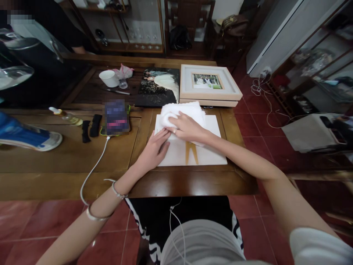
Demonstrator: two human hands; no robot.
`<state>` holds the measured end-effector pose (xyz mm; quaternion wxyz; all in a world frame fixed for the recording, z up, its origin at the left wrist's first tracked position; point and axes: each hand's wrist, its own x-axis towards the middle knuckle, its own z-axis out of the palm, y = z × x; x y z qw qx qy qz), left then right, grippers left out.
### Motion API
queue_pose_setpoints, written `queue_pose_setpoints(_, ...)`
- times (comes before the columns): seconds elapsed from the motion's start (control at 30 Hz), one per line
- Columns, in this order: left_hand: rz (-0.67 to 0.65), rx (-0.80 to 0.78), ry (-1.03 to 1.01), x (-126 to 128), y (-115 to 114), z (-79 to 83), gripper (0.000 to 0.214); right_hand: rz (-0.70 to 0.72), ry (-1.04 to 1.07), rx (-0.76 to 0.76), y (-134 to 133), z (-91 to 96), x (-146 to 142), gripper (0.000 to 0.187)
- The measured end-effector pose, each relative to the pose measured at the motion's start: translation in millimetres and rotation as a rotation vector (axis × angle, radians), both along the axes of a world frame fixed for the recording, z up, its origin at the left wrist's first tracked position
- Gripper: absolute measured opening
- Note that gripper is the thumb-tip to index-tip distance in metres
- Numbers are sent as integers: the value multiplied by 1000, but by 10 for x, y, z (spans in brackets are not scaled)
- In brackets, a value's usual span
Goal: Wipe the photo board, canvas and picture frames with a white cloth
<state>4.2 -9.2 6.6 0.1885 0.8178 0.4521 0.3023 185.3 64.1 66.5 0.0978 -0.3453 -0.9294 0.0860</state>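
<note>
white cloth (pixel 191 108), thick and fluffy by the look of it, bunches under the right hand (pixel 189 127), whose fingers are curled round a wad of it. the left hand (pixel 156 150) lies open, fingers nearly straight, on the left edge of a white board (pixel 171 156), fingertips just beside the wad. the board lies flat near the front right corner of the surface (pixel 179 184), the cloth over its far part, a mustard-coloured shape (pixel 188 152) showing on its near part.

the cloth should be light, soft and limp; a gathered handful from the middle is the easiest hold. the board looks stiff (its face seems smooth, so it may slide on the polished wood) and is best held by its bare side edges. toward the far right corner, the picture frame (pixel 233 86) is probably heavier and more fragile, better taken by both pale sides.
</note>
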Motion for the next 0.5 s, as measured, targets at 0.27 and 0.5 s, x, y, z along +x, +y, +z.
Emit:
queue_pose_setpoints(0.27, -7, -6, -25, -13, 12, -16, 39, 3, -31, -35, 107, 45, -63, 19)
queue_pose_setpoints(0.5, 10, -32, -32, -9, -4, -16, 38, -217, 61, -43, -78, -87, 934, 21)
